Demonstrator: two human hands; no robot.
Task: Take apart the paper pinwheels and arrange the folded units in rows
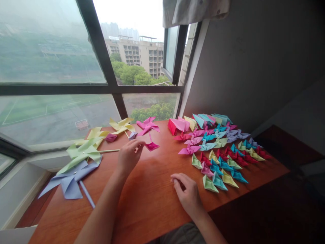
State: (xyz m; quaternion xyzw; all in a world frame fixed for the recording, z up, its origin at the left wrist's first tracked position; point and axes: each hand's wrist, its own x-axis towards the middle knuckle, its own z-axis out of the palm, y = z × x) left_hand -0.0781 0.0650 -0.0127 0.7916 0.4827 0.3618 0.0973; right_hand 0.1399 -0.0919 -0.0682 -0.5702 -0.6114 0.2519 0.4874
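My left hand (130,155) is over the middle of the table, its thumb and fingers pinched beside a magenta folded paper piece (152,146); whether it grips that piece is unclear. A pink pinwheel (148,125) lies just behind, and a small lavender folded piece (132,136) sits behind the fingers. My right hand (186,191) rests near the front edge with its fingers curled together, left of the rows of paper boats (210,184). Nothing shows between its fingers.
Yellow (122,126), green (83,152) and blue pinwheels (73,178) lie along the left of the wooden table (149,206). Paper cranes (194,141) and planes (181,124) stand in rows at the back right. A window frame (83,89) borders the table's back.
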